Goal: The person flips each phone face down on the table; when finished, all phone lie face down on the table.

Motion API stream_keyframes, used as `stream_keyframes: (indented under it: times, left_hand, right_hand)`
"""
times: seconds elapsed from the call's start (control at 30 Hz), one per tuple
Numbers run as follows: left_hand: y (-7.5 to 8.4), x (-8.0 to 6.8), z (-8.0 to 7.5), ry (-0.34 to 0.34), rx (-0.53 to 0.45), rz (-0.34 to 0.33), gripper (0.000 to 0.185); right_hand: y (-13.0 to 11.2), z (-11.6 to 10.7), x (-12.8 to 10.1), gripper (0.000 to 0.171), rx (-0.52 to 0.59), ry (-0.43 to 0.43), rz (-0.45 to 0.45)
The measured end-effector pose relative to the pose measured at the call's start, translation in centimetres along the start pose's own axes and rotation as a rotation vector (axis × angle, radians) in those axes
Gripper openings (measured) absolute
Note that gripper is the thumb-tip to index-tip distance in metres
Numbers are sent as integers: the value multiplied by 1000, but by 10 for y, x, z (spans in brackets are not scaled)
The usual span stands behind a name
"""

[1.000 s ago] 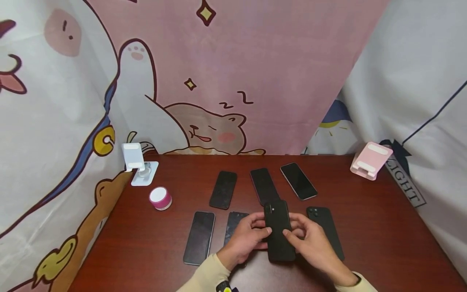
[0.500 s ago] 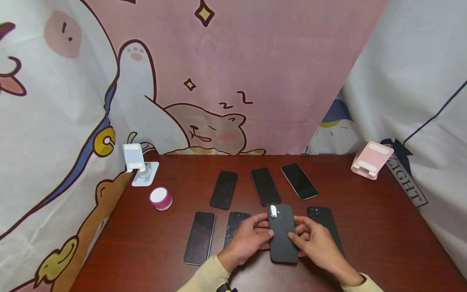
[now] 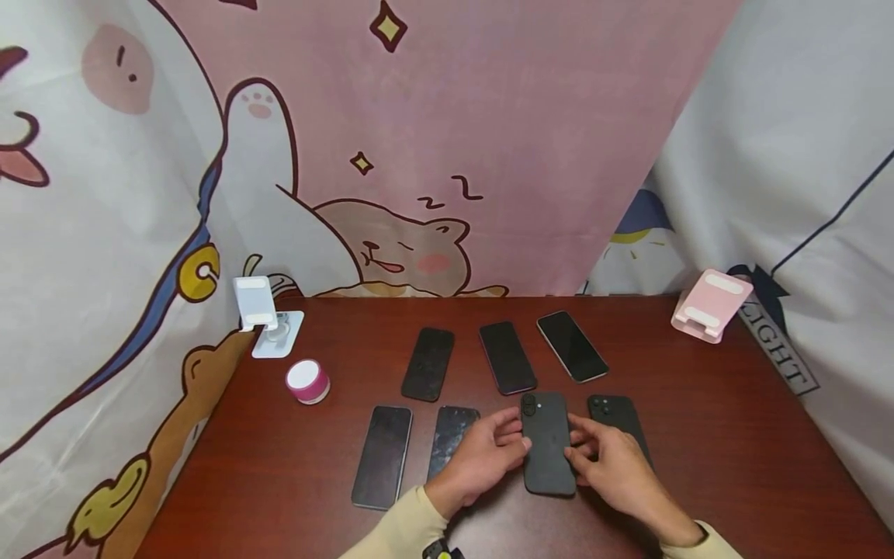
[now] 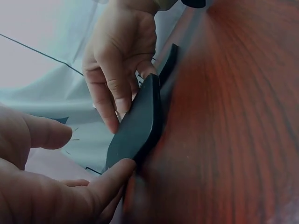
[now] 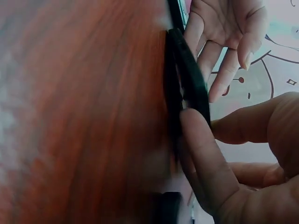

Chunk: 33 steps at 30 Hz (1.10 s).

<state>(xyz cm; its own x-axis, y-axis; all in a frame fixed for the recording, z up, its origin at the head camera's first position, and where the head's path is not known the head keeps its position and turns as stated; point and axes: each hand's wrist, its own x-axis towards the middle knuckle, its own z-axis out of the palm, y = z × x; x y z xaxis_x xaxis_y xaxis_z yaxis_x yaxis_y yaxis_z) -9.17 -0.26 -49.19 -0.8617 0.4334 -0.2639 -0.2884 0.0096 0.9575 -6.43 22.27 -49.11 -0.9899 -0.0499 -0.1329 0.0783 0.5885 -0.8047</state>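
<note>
A black smartphone (image 3: 548, 450), back side up with its camera bump at the upper left, is low over the table between both hands. My right hand (image 3: 615, 466) pinches its right edge, thumb on the back and fingers underneath, as the right wrist view shows. My left hand (image 3: 485, 458) is at the opposite edge: in the left wrist view a fingertip (image 4: 126, 165) touches the phone while the thumb stands apart from it. One end of the phone (image 5: 194, 74) tilts over the wood. Just right of it, a black phone (image 3: 621, 419) lies back up, partly behind my right hand.
A cracked phone (image 3: 450, 435) lies partly under my left arm, with another phone (image 3: 382, 458) to its left. Three phones lie screen up farther back, one of them silver-edged (image 3: 573, 347). A pink round jar (image 3: 308, 381), a white stand (image 3: 265, 314) and a pink stand (image 3: 712, 305) sit around.
The phone has come down toward the table and shifted slightly right, its back catching light midway. My left thumb has eased off its edge, while the right hand keeps its pinch.
</note>
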Motion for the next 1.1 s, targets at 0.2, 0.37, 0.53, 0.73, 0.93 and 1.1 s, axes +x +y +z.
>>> stream_keyframes:
  times: [0.2,0.37,0.53,0.73,0.93,1.1]
  left_hand:
    - [0,0,1,-3,-29,-18,63]
    - [-1,0,2,1,-36,-22,62]
    - [-1,-1,-1,-14,-48,-17,61]
    - [1,-4,-8,-13,-22,8,57]
    - [3,-15,-21,30,70,31,52]
    - [2,-26,-37,83,159,65,49]
  right_hand:
    - [-2,-2,0,57,-134,19,-47]
    - [-3,-3,-1,55,-167,19,-46]
    - [-5,-5,-2,51,-149,5,-34]
    - [-11,-6,1,44,-246,49,-73]
    - [-21,3,6,39,-212,79,-145]
    - [-31,18,13,34,-102,21,-147]
